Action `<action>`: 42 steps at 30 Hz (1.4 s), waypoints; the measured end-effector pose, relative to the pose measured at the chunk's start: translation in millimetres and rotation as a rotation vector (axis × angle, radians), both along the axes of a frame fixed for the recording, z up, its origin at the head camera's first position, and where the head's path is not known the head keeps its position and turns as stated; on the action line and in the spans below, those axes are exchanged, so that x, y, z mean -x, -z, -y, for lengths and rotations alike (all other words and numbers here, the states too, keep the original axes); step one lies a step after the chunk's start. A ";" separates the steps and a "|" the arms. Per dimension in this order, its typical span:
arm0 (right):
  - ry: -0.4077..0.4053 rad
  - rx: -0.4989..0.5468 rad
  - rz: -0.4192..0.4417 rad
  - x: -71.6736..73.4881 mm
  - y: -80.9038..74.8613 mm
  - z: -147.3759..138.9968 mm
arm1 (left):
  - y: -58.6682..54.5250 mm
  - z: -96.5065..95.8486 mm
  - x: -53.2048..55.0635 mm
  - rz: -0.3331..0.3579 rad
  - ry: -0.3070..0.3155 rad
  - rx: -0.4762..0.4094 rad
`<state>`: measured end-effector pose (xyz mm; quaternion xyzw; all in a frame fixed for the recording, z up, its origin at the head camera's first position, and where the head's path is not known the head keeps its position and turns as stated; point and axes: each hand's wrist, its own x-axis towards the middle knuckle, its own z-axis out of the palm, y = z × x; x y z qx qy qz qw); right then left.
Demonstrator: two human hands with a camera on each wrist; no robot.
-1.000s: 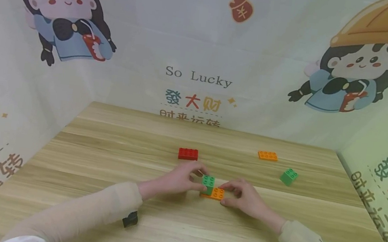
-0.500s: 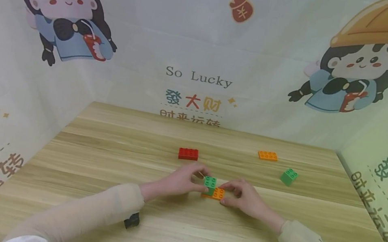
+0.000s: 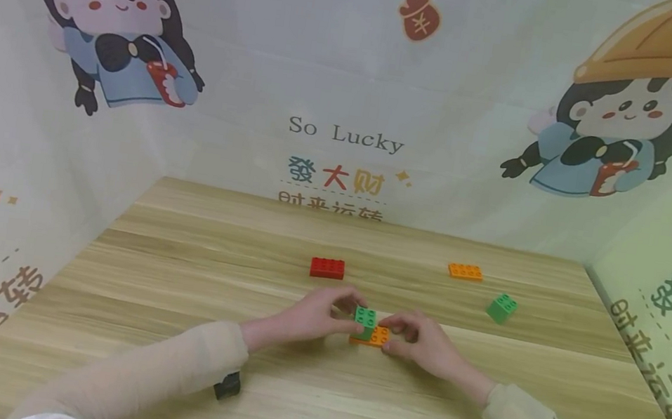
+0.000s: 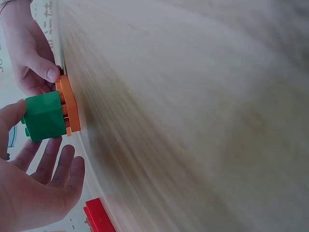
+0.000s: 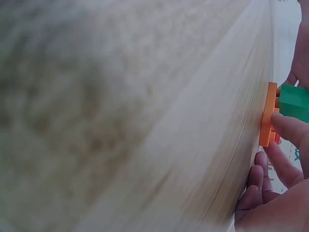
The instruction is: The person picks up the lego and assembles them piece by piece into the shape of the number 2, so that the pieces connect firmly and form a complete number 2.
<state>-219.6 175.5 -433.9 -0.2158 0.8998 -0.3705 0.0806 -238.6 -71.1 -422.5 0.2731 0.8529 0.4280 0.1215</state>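
Here, the left hand (image 3: pixel 322 314) held the green block (image 3: pixel 365 318) between thumb and fingers, above the left half of the orange plate (image 3: pixel 381 336). Some studs were visible under the block, so it was not seated fully; whether it touched them could not be told. The plate lay on the desk (image 3: pixel 348 409), its long axis going from hand to hand, and the right hand (image 3: pixel 428 345) pinched its right end.

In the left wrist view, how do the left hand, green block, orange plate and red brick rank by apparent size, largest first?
1. Left hand
2. Green block
Not ranked: orange plate and red brick; the picture edge cuts off the brick, so their order is unsure.
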 end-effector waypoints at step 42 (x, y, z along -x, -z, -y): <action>-0.022 0.025 0.000 -0.3 1.3 1.8 | -5.2 0.0 4.8 -0.062 0.067 -0.053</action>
